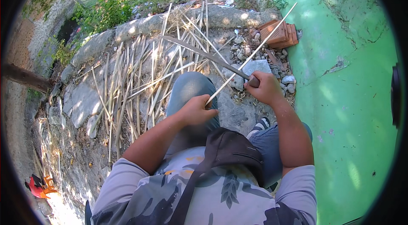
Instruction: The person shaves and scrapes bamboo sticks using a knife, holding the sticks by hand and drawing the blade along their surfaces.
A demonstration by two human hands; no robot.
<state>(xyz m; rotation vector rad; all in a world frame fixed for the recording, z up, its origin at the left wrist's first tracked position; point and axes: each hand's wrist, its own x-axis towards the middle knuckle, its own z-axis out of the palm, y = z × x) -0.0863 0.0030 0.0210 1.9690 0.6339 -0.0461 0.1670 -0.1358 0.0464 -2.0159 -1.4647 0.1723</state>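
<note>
Gripped in my right hand [265, 89] is the dark handle of a machete [199, 51], its long blade pointing up and to the left. Closed around the lower end of a thin pale bamboo strip [272, 32] is my left hand [196, 110], in front of my bent left knee. This strip slants up to the right and crosses the blade near the handle; whether the two touch I cannot tell. Beyond my knee lies a loose pile of similar bamboo strips [125, 91], spread over the rough ground.
A green wall [340, 118] stands close on my right. Stacked reddish clay blocks [278, 34] and a grey stone slab [248, 72] sit near it among rubble. A low stone border [142, 25] runs behind the strips. At lower left is a red and orange object [40, 186].
</note>
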